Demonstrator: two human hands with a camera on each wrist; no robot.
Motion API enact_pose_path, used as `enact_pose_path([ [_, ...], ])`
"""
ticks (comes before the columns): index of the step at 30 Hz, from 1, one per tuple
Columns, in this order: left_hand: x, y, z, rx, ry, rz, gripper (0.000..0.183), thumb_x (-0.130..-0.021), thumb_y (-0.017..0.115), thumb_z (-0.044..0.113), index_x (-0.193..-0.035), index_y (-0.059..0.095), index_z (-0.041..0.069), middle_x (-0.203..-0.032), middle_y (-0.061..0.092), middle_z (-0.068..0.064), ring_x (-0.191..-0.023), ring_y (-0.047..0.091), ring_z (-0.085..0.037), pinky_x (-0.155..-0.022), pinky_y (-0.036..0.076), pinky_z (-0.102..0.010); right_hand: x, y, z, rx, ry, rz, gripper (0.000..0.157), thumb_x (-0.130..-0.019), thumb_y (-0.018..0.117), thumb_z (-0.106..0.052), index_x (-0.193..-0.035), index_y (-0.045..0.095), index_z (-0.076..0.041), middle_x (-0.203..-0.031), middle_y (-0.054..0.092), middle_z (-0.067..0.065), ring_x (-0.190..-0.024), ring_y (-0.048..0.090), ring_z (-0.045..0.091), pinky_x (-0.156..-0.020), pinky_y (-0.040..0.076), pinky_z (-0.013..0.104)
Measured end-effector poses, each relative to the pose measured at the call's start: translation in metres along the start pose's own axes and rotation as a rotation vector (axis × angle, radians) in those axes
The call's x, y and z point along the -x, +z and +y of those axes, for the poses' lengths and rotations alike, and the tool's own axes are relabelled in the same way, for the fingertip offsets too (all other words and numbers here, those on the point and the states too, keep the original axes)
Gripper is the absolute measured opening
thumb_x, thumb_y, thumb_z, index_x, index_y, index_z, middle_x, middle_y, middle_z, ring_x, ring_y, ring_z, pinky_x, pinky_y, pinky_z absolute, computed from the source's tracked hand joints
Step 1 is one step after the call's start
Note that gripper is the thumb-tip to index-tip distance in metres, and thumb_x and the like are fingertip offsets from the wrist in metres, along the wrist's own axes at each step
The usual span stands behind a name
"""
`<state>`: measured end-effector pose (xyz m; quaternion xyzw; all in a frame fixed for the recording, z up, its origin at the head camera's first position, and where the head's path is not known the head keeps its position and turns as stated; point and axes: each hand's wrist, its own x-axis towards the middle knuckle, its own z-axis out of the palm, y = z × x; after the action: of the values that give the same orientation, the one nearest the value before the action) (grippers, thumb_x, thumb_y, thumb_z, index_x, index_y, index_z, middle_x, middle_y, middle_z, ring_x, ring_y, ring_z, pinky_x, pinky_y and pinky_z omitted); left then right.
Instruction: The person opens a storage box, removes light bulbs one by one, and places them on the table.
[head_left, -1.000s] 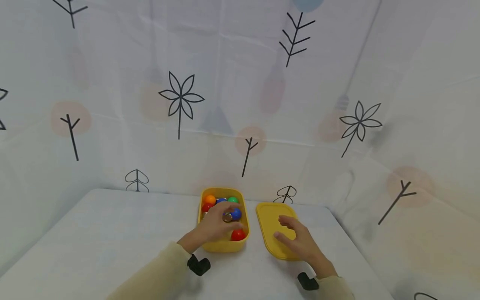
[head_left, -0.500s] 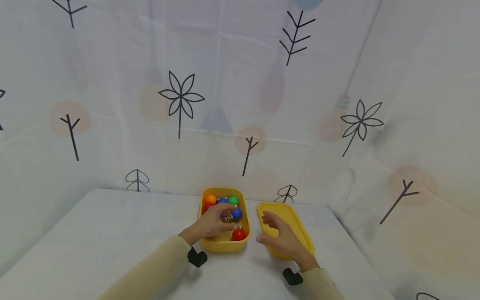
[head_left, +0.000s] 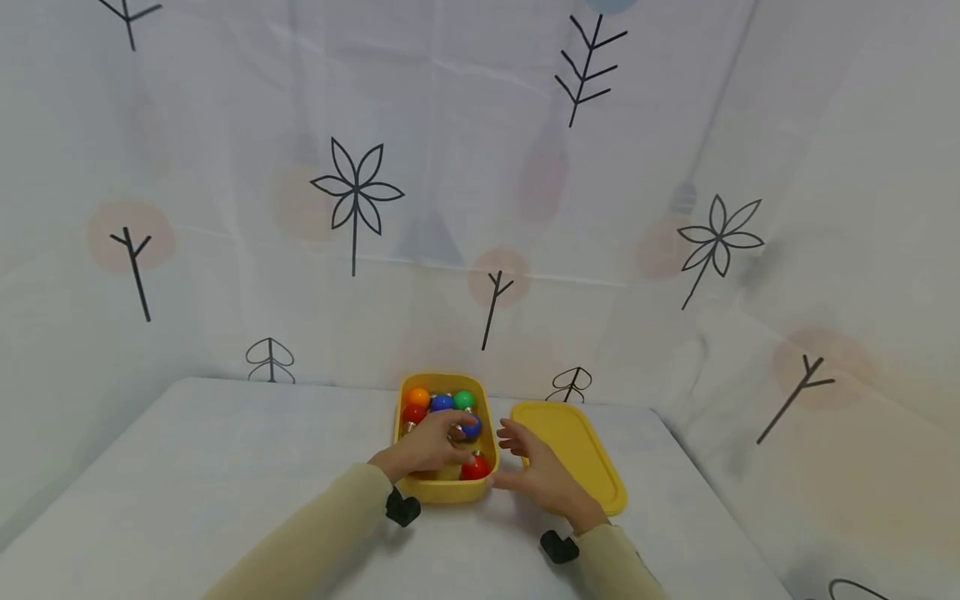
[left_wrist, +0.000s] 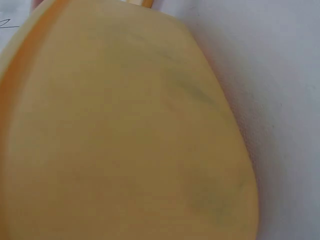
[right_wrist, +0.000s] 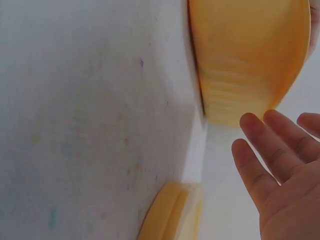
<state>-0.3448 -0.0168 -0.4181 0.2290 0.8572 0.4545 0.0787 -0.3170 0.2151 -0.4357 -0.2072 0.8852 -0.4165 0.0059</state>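
Curving over baubles (head_left: 442, 402), apparently kept together by the yellow box (head_left: 450, 493), the left hand (head_left: 424, 443) has a wide grip; the right hand (head_left: 546, 478), grip wide, hovers between box and lid (head_left: 579, 447).

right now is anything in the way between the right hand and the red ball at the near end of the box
Yes: the yellow box has its right wall between the right hand and the red ball. Above that wall nothing visible blocks the way, though the left hand is close to the ball.
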Motion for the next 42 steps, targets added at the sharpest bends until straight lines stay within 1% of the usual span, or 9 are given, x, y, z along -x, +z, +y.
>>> enact_pose_path([
  [5,-0.002,0.003,0.0,-0.04,0.021,-0.029,0.057,-0.078,0.08,0.019,-0.129,0.057,0.012,-0.127,0.058,-0.008,-0.104,0.06,-0.023,-0.088,0.052,-0.036,-0.002,0.003,-0.001,-0.01,0.005,-0.022,0.087,-0.076,0.077,-0.045,-0.147,0.03,-0.027,-0.138,0.047,-0.001,-0.125,0.047,0.026,-0.103,0.039,0.05],
  [9,-0.003,0.004,0.002,-0.088,0.018,-0.028,0.055,-0.078,0.079,0.02,-0.128,0.058,0.014,-0.124,0.059,-0.004,-0.103,0.06,-0.02,-0.087,0.053,-0.035,-0.002,0.004,-0.003,0.003,0.019,-0.028,0.088,-0.076,0.076,-0.048,-0.148,0.03,-0.028,-0.139,0.047,0.0,-0.125,0.047,0.027,-0.102,0.04,0.051],
  [16,-0.003,0.008,0.001,-0.147,0.023,-0.035,0.053,-0.08,0.078,0.02,-0.128,0.058,0.014,-0.119,0.061,-0.002,-0.101,0.059,-0.016,-0.088,0.052,-0.035,-0.001,0.005,-0.004,0.0,0.03,-0.036,0.091,-0.075,0.078,-0.046,-0.149,0.03,-0.023,-0.139,0.047,0.0,-0.125,0.047,0.028,-0.101,0.041,0.05],
  [24,-0.004,0.009,0.001,-0.172,0.018,-0.041,0.048,-0.084,0.074,0.016,-0.129,0.057,0.012,-0.125,0.06,-0.003,-0.111,0.058,-0.02,-0.095,0.048,-0.038,-0.001,0.007,-0.004,0.009,0.068,-0.047,0.098,-0.072,0.077,-0.053,-0.15,0.029,-0.018,-0.138,0.047,0.002,-0.126,0.046,0.03,-0.098,0.044,0.051],
  [26,-0.004,0.009,0.001,-0.175,0.014,-0.039,0.046,-0.084,0.073,0.014,-0.128,0.058,0.012,-0.125,0.06,-0.003,-0.112,0.058,-0.021,-0.096,0.048,-0.039,-0.001,0.007,-0.005,0.007,0.068,-0.046,0.097,-0.072,0.078,-0.051,-0.15,0.029,-0.017,-0.139,0.047,0.003,-0.126,0.046,0.03,-0.097,0.044,0.052],
  [30,-0.005,0.009,0.0,-0.187,-0.023,-0.032,0.044,-0.084,0.073,0.012,-0.126,0.059,0.015,-0.12,0.061,0.001,-0.109,0.058,-0.019,-0.095,0.048,-0.041,-0.001,0.008,-0.005,0.009,0.059,-0.043,0.095,-0.074,0.077,-0.049,-0.15,0.03,-0.016,-0.138,0.048,0.004,-0.125,0.047,0.03,-0.098,0.043,0.052],
  [33,-0.007,0.01,-0.001,-0.21,-0.053,-0.03,0.043,-0.084,0.074,0.014,-0.124,0.06,0.017,-0.116,0.061,0.004,-0.106,0.057,-0.017,-0.095,0.048,-0.042,-0.002,0.008,-0.004,0.006,0.056,-0.044,0.094,-0.075,0.077,-0.048,-0.15,0.03,-0.015,-0.138,0.049,0.004,-0.124,0.047,0.03,-0.098,0.043,0.053],
  [38,-0.011,0.011,-0.002,-0.237,-0.053,-0.033,0.041,-0.083,0.075,0.018,-0.122,0.062,0.016,-0.113,0.062,0.004,-0.101,0.057,-0.016,-0.095,0.048,-0.041,-0.003,0.01,-0.005,0.002,0.074,-0.048,0.095,-0.074,0.077,-0.049,-0.15,0.03,-0.016,-0.139,0.048,0.003,-0.125,0.047,0.031,-0.098,0.043,0.054],
  [42,-0.014,0.012,-0.001,-0.225,-0.058,-0.039,0.038,-0.082,0.076,0.018,-0.119,0.064,0.016,-0.109,0.062,0.005,-0.094,0.055,-0.014,-0.092,0.05,-0.039,-0.004,0.01,-0.006,0.0,0.097,-0.049,0.096,-0.073,0.078,-0.05,-0.149,0.03,-0.017,-0.14,0.047,0.003,-0.126,0.046,0.031,-0.098,0.042,0.055],
])
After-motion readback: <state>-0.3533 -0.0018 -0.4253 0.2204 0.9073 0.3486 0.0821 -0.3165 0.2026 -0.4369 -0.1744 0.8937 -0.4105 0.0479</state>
